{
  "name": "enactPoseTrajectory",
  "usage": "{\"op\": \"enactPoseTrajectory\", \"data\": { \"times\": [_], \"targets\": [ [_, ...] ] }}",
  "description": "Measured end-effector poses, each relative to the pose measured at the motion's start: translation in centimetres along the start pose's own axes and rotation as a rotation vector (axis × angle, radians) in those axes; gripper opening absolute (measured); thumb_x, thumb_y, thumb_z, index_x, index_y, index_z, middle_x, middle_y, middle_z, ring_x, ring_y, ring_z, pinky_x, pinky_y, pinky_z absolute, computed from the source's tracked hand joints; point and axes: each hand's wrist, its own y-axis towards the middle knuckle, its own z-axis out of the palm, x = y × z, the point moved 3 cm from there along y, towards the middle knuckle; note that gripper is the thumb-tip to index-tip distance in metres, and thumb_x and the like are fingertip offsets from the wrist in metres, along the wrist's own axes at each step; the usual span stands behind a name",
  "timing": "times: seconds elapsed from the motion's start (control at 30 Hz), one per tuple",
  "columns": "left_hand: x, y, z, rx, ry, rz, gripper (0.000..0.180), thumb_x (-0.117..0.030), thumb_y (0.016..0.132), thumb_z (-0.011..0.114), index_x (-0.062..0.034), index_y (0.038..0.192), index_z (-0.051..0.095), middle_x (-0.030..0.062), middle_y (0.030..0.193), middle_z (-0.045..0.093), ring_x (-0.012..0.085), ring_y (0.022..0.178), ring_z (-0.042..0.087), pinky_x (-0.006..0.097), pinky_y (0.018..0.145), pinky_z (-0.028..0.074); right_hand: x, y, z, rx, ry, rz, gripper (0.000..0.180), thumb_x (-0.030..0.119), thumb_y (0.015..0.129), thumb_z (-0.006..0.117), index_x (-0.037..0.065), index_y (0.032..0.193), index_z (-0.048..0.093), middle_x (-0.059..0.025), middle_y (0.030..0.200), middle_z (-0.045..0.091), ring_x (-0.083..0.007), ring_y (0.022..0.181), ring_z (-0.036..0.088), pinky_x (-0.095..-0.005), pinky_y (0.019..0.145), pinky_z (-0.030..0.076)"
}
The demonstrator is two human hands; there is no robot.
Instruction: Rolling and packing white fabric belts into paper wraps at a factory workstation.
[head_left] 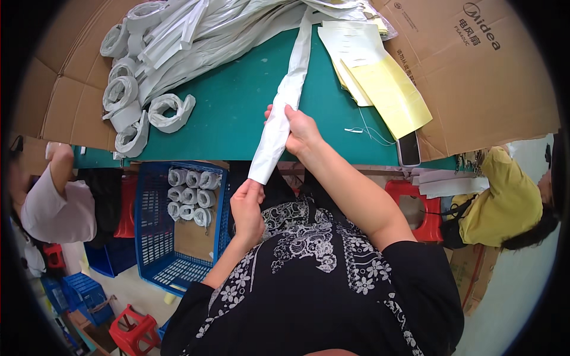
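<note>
Under strip [271, 145], right fingers [269, 109] seemingly curled, forearm [350, 184] slanting

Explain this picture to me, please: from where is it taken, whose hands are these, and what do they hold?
There is no machine: these are a person's bare hands, seen by a fisheye camera worn on the head, so straight edges bend. The left hand pinches the near end of a long white strip; the right hand grips it farther up. On the green table lie coiled white rolls, yellow-and-white sheets and a phone. Below, a blue plastic basket holds small rolls.
</note>
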Motion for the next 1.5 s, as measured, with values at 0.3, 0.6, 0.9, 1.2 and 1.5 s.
{"op": "enactPoseTrajectory", "data": {
  "times": [0.3, 0.6, 0.9, 1.2, 1.5],
  "targets": [
    [1.8, 0.2, -0.7, -0.040, -0.190, -0.331, 0.006, -0.012, 0.087, 0.055, -0.0073, 0.086, 0.051, -0.0040, 0.062, 0.038, 0.0065, 0.051, 0.036, 0.028, 0.060, 0.040, -0.4, 1.6, -1.1, 0.107, 0.019, 0.029, 0.033, 0.025, 0.098, 0.031, 0.001, 0.118, 0.041, -0.0149, 0.103, 0.055, -0.0285, 0.090, 0.056, -0.0473, 0.083, 0.046],
    [3.0, -2.5, -2.1, 0.102, -0.252, -0.492, 0.013, -0.017, 0.090, 0.054, -0.0087, 0.081, 0.050, -0.0038, 0.063, 0.036, 0.0092, 0.055, 0.038, 0.029, 0.064, 0.042, 5.3, 7.9, -0.6, -0.149, 0.030, 0.012, 0.038, 0.027, 0.098, 0.029, 0.002, 0.124, 0.042, -0.0183, 0.123, 0.050, -0.0354, 0.109, 0.051, -0.0548, 0.094, 0.038],
    [2.1, -4.6, -3.4, 0.216, 0.069, -0.501, 0.022, -0.024, 0.090, 0.055, -0.0082, 0.074, 0.055, -0.0016, 0.063, 0.051, 0.0029, 0.044, 0.034, 0.016, 0.041, 0.025, 5.9, 10.1, -1.6, -0.075, -0.148, 0.012, 0.035, 0.028, 0.097, 0.036, 0.000, 0.114, 0.046, -0.0169, 0.108, 0.055, -0.0316, 0.094, 0.058, -0.0511, 0.084, 0.046],
    [1.5, -4.7, -1.9, 0.567, 0.279, -0.327, 0.007, -0.004, 0.081, 0.064, -0.0013, 0.088, 0.063, -0.0014, 0.079, 0.059, 0.0043, 0.071, 0.053, 0.020, 0.065, 0.043, 3.8, 0.1, -3.3, 0.111, -0.464, 0.213, 0.029, 0.020, 0.096, 0.041, 0.000, 0.116, 0.046, -0.0154, 0.104, 0.060, -0.0252, 0.093, 0.061, -0.0394, 0.086, 0.049],
    [-0.5, -1.4, -2.0, 0.806, 0.868, 0.255, 0.014, -0.007, 0.069, 0.074, -0.0026, 0.080, 0.067, 0.0055, 0.080, 0.064, 0.0190, 0.078, 0.060, 0.030, 0.073, 0.046, 6.0, -0.1, -3.4, 0.030, -0.359, 0.031, 0.026, 0.013, 0.093, 0.046, -0.005, 0.113, 0.046, -0.0150, 0.096, 0.060, -0.0245, 0.087, 0.061, -0.0412, 0.080, 0.050]
  ]
}}
